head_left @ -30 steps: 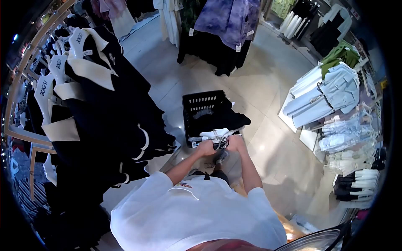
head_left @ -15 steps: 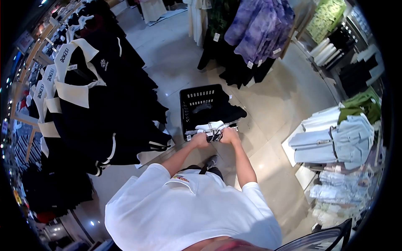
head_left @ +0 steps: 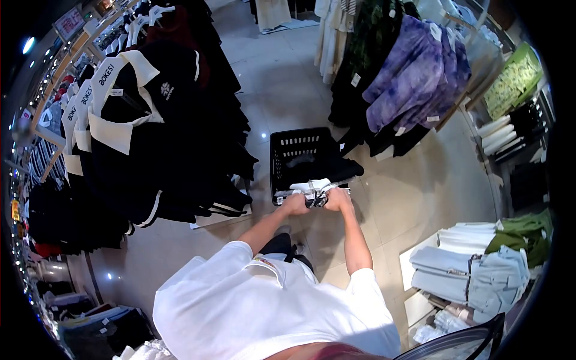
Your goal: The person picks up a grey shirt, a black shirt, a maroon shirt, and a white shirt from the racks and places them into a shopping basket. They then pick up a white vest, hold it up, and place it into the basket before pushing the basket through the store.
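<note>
Both arms reach forward to a black plastic basket (head_left: pixel 298 141). My left hand (head_left: pixel 295 204) is wrapped round the near edge of the basket, where its handle and some hangers lie together. Close beside it on the right, my right hand (head_left: pixel 338 199) grips the same near edge. Dark clothing (head_left: pixel 321 165) lies in the basket and hangs over its right side. White hangers (head_left: pixel 309 185) rest at the near end, just beyond my fingers. What each hand's fingers close on is partly hidden.
Dark polo shirts with white collars (head_left: pixel 180 138) hang close on the left. Purple tie-dye clothes (head_left: pixel 414 78) hang ahead to the right. Light blue garments (head_left: pixel 444 273) and green ones (head_left: pixel 519 234) are at the right. Tiled floor (head_left: pixel 252 66) runs between the racks.
The racks on the right and left have shifted in view, and the polo shirts and purple clothes appear nearer. Both hands keep their hold at the basket's near edge. The feet have changed position.
</note>
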### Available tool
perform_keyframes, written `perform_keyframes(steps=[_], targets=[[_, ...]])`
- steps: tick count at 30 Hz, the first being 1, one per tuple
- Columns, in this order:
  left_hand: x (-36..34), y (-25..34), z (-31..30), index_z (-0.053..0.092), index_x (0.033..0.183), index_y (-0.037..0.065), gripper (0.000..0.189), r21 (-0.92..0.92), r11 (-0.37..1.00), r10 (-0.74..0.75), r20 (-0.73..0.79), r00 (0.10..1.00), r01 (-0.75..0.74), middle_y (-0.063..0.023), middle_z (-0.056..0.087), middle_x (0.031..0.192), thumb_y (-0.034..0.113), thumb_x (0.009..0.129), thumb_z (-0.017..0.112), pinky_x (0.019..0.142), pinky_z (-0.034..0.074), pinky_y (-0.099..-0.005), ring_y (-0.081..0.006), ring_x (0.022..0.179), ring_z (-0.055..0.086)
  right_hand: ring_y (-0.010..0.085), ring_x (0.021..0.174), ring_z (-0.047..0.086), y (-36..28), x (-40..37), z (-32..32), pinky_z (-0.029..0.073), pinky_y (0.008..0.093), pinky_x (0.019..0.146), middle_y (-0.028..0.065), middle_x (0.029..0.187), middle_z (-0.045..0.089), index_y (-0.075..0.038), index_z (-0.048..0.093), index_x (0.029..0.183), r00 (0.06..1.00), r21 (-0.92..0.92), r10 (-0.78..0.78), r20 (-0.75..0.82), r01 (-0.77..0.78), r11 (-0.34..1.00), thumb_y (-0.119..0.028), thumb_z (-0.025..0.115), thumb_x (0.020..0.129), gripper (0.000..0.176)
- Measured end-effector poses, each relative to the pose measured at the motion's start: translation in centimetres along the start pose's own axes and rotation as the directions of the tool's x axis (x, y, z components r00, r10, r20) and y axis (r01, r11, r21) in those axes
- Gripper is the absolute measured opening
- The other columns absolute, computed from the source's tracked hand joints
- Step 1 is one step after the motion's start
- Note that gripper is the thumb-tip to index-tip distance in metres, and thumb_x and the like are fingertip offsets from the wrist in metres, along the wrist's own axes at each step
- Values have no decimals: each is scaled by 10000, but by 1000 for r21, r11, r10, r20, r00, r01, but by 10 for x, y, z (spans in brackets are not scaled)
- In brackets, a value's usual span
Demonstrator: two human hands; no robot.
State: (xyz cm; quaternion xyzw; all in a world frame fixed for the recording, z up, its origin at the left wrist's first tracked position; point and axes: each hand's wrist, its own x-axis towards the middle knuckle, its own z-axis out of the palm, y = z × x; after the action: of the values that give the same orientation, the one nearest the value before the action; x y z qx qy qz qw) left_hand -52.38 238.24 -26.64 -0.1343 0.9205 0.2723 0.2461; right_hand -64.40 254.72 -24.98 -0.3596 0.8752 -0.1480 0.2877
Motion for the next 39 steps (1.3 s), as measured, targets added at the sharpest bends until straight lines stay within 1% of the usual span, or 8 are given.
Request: perform_keyframes(steps=[1, 5, 13, 19, 23, 35, 37, 39], targets=[[24, -18, -5, 683, 814, -25, 384, -21, 1000, 5, 13, 1000, -5, -234, 654, 870, 305, 620, 675, 808, 502, -421, -354, 866, 635, 335, 829, 636, -1, 28, 3, 509, 406, 770, 179, 843, 663, -74, 694, 771, 1000, -7, 24, 10, -24, 1000, -214, 623, 563, 261], [49, -10, -17, 680, 844, -22, 393, -49, 998, -23, 41, 999, 25, -235, 652, 888, 301, 621, 678, 810, 501, -426, -359, 878, 631, 366, 808, 621, 15, 54, -16, 505, 434, 741, 184, 827, 652, -72, 670, 750, 999, -6, -35, 8, 35, 999, -259, 636, 556, 272], [100, -1, -44, 673, 841, -30, 378, -141, 990, -38, -26, 999, 34, -237, 650, 877, 295, 648, 681, 796, 505, -420, -355, 874, 632, 360, 797, 623, 44, 115, -45, 505, 432, 738, 182, 798, 651, -94, 678, 734, 996, -64, -85, 21, 86, 994, -282, 633, 552, 266], [134, -2, -68, 679, 862, -20, 367, -189, 980, -67, 13, 998, 68, -250, 646, 888, 286, 659, 684, 789, 505, -432, -367, 860, 635, 355, 808, 623, 55, 162, -61, 501, 428, 745, 172, 810, 657, -97, 674, 773, 986, -139, -76, 146, 96, 986, -291, 627, 567, 287], [153, -6, -82, 678, 881, -17, 360, -240, 966, -95, 11, 995, 94, -253, 645, 869, 267, 660, 692, 784, 505, -438, -383, 835, 635, 358, 792, 622, 61, 191, -69, 500, 435, 719, 169, 784, 655, -92, 654, 740, 983, -163, -111, 146, 134, 978, -269, 610, 569, 250], [225, -21, -114, 689, 894, 20, 341, -218, 973, -82, -29, 996, 73, -238, 650, 865, 269, 661, 684, 783, 508, -432, -359, 841, 638, 356, 772, 627, 71, 269, -108, 507, 441, 685, 168, 757, 652, -96, 653, 709, 973, -179, -129, 192, 164, 970, -218, 580, 537, 223], [238, -21, -127, 689, 896, 30, 350, -234, 967, -100, 14, 995, 100, -229, 651, 902, 290, 661, 682, 801, 506, -438, -359, 871, 633, 343, 792, 641, 74, 288, -113, 519, 427, 729, 179, 795, 661, -92, 682, 743, 966, -209, -119, 229, 168, 963, -273, 605, 590, 250], [248, -20, -140, 686, 904, 24, 362, -238, 963, -125, 23, 992, 126, -230, 651, 901, 294, 661, 687, 801, 506, -436, -359, 874, 632, 343, 785, 641, 74, 301, -121, 519, 423, 721, 172, 782, 660, -97, 679, 741, 966, -202, -126, 227, 173, 964, -295, 615, 580, 264]])
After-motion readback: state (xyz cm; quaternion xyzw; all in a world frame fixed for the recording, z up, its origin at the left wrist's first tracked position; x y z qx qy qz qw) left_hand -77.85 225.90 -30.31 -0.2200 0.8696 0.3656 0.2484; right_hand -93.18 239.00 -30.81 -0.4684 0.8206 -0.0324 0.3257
